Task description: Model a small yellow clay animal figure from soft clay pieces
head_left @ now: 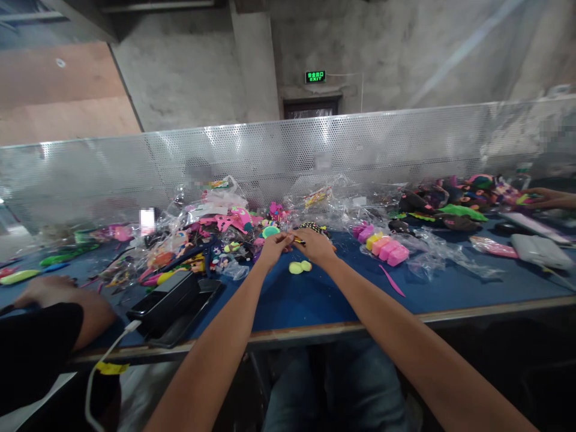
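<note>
Right hand (316, 246) seemed to pinch a small yellow piece (299, 241) between the two hands, fingers of the left hand (276, 246) drawn in close, probably to steady something so little; could not tell whether the left gripped it too. Yellow-green lump (297, 267) lay just nearer on the bench (292, 307), pink strip (391, 281) and coloured blocks (387, 248) right, presumably for easy reach.

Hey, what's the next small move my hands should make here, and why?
I'd probably steady the small yellow piece with your left hand and right hand before reaching for the yellow-green lumps: your hands come together at the piece, while the lumps rest on the blue tabletop, nearer you. I can't tell which hand grips it.
</note>
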`<state>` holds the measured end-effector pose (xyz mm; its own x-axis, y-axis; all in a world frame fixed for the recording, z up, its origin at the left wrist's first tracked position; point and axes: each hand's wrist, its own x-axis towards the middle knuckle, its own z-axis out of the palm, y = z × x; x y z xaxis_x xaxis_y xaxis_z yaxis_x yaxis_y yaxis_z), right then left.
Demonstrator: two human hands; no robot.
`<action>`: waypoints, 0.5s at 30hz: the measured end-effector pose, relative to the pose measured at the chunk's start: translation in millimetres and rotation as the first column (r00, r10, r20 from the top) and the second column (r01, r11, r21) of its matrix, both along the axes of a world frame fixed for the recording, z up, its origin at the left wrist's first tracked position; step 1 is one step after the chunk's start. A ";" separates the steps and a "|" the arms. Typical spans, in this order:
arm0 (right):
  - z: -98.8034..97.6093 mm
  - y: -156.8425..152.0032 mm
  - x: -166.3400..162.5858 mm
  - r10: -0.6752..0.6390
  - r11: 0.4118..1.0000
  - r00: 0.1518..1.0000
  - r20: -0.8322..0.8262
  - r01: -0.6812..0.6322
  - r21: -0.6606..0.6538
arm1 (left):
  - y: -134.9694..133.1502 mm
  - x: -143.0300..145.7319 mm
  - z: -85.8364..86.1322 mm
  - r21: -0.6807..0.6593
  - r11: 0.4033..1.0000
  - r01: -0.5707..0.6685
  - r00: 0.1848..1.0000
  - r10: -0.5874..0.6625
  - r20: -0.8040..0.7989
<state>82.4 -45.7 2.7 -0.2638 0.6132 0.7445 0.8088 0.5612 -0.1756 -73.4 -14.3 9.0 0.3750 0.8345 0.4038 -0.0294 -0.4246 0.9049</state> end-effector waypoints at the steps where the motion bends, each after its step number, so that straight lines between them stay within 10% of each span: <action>1: -0.3 0.6 0.2 -0.002 1.000 1.000 -0.003 0.002 -0.002 | -0.2 -0.1 0.2 0.002 1.000 -0.002 1.000 0.002 -0.004; 15: 5.4 -6.4 -1.2 -0.015 0.998 0.998 -0.057 0.018 0.052 | 4.6 -1.7 -3.4 -0.052 0.997 -0.057 0.993 0.062 0.102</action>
